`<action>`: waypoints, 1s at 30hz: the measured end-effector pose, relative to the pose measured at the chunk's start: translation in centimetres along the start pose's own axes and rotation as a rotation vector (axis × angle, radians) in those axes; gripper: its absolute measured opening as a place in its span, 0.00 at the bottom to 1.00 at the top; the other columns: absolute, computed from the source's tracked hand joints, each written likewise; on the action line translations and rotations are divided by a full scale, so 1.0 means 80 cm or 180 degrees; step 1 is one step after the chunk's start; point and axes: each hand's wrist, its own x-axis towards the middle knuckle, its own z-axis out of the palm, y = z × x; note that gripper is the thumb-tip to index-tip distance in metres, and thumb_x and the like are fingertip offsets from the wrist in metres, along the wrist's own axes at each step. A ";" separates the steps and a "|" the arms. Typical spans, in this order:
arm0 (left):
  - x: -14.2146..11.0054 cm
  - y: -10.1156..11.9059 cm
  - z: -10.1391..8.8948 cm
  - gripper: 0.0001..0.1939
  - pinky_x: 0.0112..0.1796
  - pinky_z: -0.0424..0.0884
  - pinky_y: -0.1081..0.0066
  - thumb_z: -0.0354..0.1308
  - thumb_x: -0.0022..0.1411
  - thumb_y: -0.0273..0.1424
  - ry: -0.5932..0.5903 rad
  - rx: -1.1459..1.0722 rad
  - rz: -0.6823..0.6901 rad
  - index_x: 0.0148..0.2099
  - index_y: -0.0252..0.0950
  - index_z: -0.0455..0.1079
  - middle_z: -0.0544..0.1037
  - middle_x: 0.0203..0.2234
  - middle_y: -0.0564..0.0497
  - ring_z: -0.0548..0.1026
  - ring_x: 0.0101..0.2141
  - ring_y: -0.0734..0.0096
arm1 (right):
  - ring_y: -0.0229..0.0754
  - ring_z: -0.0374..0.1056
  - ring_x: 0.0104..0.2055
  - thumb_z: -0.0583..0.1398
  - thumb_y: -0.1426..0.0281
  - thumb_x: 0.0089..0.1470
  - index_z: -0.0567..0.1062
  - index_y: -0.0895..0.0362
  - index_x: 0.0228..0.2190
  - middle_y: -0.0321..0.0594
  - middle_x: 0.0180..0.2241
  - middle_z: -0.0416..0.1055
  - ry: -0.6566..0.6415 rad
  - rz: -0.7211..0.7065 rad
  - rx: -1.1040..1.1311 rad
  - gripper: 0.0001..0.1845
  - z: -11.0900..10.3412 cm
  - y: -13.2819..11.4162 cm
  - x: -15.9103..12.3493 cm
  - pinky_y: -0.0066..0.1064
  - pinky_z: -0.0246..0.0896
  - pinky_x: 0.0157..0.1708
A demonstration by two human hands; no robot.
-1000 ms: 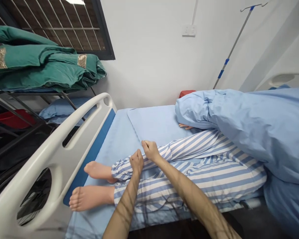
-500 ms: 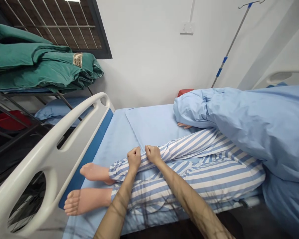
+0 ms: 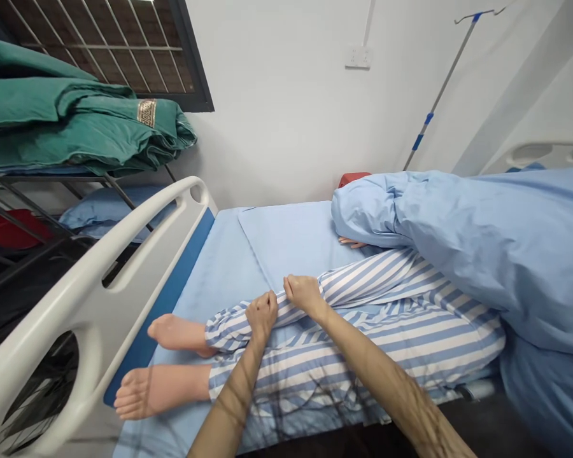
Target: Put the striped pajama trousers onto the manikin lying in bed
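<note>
A figure in blue-and-white striped trousers (image 3: 386, 337) lies on a hospital bed with a light blue sheet (image 3: 286, 238), bare feet (image 3: 160, 388) pointing at the white footboard (image 3: 100, 280). My left hand (image 3: 261, 313) is closed in a fist on the far trouser leg at the shin. Just to its right, my right hand (image 3: 304, 294) is also closed, gripping the same striped leg near the knee. A light blue quilt (image 3: 482, 235) covers the figure's upper body, and a hand of the figure (image 3: 351, 242) peeks out from under its edge.
Folded green blankets (image 3: 76, 127) lie on a metal rack at the left, with a blue pillow (image 3: 95, 213) and a red basin (image 3: 9, 226) below. An IV pole (image 3: 439, 95) leans against the white wall. A red object (image 3: 353, 178) shows behind the quilt.
Both fists stay on the striped leg; they have shifted slightly right and lifted and dropped a little. The view has drifted left, so the feet sit lower and further left.
</note>
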 end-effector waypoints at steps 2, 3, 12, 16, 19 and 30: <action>-0.001 -0.002 0.002 0.21 0.32 0.44 0.69 0.51 0.66 0.32 0.0003 0.0012 0.0001 0.20 0.36 0.67 0.73 0.20 0.48 0.62 0.24 0.72 | 0.43 0.75 0.31 0.56 0.68 0.69 0.83 0.58 0.35 0.50 0.32 0.83 -0.0091 0.0175 -0.0069 0.17 0.018 0.011 -0.005 0.31 0.44 0.28; -0.001 -0.002 0.002 0.21 0.32 0.44 0.69 0.51 0.66 0.32 -0.0007 0.0028 -0.0018 0.20 0.36 0.67 0.73 0.20 0.48 0.62 0.24 0.71 | 0.43 0.75 0.31 0.56 0.68 0.69 0.83 0.58 0.34 0.51 0.32 0.83 -0.0088 0.0273 -0.0064 0.17 0.026 0.015 -0.006 0.31 0.44 0.28; 0.029 0.028 -0.005 0.20 0.31 0.47 0.68 0.51 0.68 0.31 -0.0157 0.0494 0.0088 0.25 0.37 0.75 0.78 0.24 0.45 0.66 0.25 0.69 | 0.44 0.77 0.33 0.55 0.67 0.69 0.83 0.57 0.35 0.48 0.33 0.84 -0.0004 0.0285 0.0077 0.18 0.047 0.024 -0.003 0.30 0.46 0.28; 0.018 0.035 0.014 0.18 0.30 0.48 0.69 0.51 0.69 0.32 -0.0220 0.0893 0.0207 0.31 0.36 0.79 0.81 0.27 0.43 0.70 0.26 0.68 | 0.45 0.78 0.35 0.55 0.67 0.69 0.84 0.58 0.37 0.49 0.34 0.84 -0.0088 0.0338 0.0077 0.18 0.045 0.022 -0.003 0.30 0.50 0.29; 0.009 0.034 0.021 0.18 0.30 0.49 0.70 0.51 0.69 0.32 -0.0295 0.1066 0.0243 0.33 0.36 0.81 0.82 0.29 0.43 0.73 0.27 0.67 | 0.46 0.79 0.37 0.55 0.65 0.69 0.84 0.57 0.39 0.50 0.36 0.84 -0.0304 0.0323 0.0017 0.19 0.026 0.019 0.001 0.29 0.54 0.31; 0.012 0.036 0.020 0.19 0.31 0.53 0.70 0.49 0.69 0.34 -0.0452 0.1336 0.0080 0.36 0.37 0.81 0.84 0.33 0.43 0.77 0.33 0.63 | 0.48 0.79 0.44 0.52 0.65 0.70 0.86 0.56 0.44 0.52 0.41 0.83 -0.0696 0.0321 -0.0090 0.22 -0.014 0.032 0.006 0.30 0.62 0.39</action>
